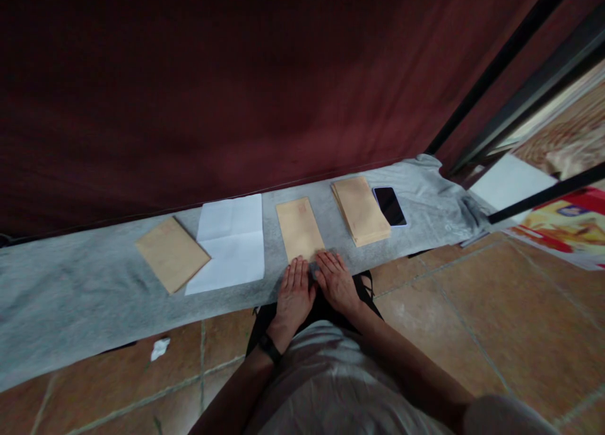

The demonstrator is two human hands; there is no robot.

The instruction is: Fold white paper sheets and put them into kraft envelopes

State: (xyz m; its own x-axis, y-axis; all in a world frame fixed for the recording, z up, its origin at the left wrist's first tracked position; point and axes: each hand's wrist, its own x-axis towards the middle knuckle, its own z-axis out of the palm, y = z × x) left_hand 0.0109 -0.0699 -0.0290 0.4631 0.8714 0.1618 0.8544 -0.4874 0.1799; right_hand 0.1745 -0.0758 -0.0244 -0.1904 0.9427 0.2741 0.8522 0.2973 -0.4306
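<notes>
Resting palm-down with straight, loosely spread fingers, the left hand (295, 290) and the right hand (336, 284) meet the near end of 1 brown paper envelope (299, 228); neither is closed around anything, and the fingertips lie along its edge without pinching it. This envelope lies flat on the gray cloth (94, 284), straight ahead of the person. To its left is a white sheet (236, 233), opened out with a crease across its middle, its lower left part covered by the corner of a left-hand brown envelope pile (165, 255). To the right sits a thicker envelope stack (363, 214), slightly fanned, touching a smartphone (390, 206). The work looks partway along: 1 envelope is set out singly and squared to the body, while the sheet lies outside any envelope. Which of the 2 piles is handled and which is left, I cannot tell, nor whether anything is inside them. A crumpled white tissue (159, 348) lies on the tiled floor (454, 309).
</notes>
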